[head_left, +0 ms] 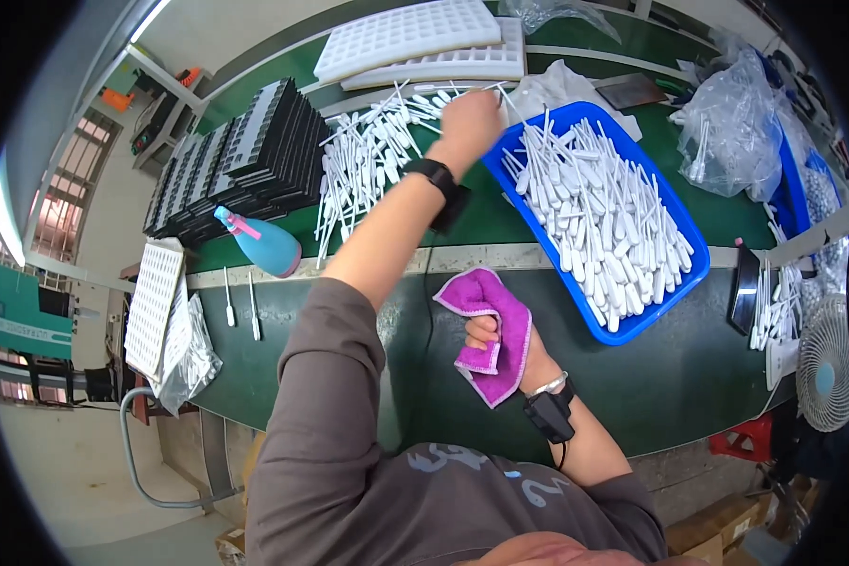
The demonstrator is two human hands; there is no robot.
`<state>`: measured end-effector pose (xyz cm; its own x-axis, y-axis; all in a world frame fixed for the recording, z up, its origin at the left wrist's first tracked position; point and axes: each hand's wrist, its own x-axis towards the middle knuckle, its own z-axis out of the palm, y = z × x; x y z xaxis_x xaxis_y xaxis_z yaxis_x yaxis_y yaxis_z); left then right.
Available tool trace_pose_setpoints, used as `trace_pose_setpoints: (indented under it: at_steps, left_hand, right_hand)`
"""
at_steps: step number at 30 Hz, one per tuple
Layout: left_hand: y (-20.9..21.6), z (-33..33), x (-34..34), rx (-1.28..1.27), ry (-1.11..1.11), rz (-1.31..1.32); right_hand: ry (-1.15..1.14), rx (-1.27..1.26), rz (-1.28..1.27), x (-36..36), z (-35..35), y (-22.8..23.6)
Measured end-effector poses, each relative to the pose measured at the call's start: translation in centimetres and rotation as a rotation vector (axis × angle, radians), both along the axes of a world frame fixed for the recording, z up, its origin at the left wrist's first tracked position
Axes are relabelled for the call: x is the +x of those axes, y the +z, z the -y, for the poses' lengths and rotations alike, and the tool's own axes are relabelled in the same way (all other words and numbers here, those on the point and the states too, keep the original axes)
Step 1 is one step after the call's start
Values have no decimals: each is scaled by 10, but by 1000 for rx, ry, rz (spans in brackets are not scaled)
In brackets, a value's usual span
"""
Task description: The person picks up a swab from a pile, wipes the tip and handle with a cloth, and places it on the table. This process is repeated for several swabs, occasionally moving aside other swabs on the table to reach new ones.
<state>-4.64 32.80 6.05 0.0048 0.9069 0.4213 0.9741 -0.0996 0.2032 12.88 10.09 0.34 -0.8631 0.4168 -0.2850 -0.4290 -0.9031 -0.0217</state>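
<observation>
My right hand [536,363] is closed round a purple cloth [511,316] with pale stitched edges, held above the near part of the table. Its fingertips show through a fold of the cloth. My left hand [472,123] reaches far forward, its fingers curled, between a loose heap of white plastic sticks [373,146] with thicker ends and a blue tray [558,269]. A thin white stem shows beside its fingers, but their tips are hidden, so what they hold is unclear. Many similar white sticks [606,212] fill the blue tray.
Black slotted trays [245,151] are stacked at the left behind a blue spray bottle [259,243]. Two loose sticks [255,311] lie nearby. White gridded foam trays [410,42] lie at the back. Clear plastic bags [731,123] and a fan [825,368] are at the right.
</observation>
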Motion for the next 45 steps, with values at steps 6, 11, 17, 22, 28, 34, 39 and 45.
trace_pose_setpoints:
  at_steps: [6,11,17,22,28,34,39,45]
  left_hand:
    - [-60,-67,-65,-22,-159,-106]
    - [-81,-104,-52,70,-126,-320]
    - [-81,-86,-74,-83,-128,-164]
    - [-66,-24,-77,-193,-151,-173]
    - [-50,55,-71,-282,-164,-174]
    - [-16,115,-70,-201,29,42]
    - [-8,161,-79,-169,59,1379]
    - [-32,204,-66,-225,84,1151]
  right_hand:
    - [64,68,-18,-3,-2,-7]
    - [63,140,2,-3,-2,-7]
    - [57,108,131,-5,-4,6]
    - [97,131,68,-3,-7,3]
    - [122,55,-16,-2,0,3]
    - [78,2,61,-5,3,3]
    - [103,10,3,-3,0,2]
    - [84,111,25,-3,6,-3]
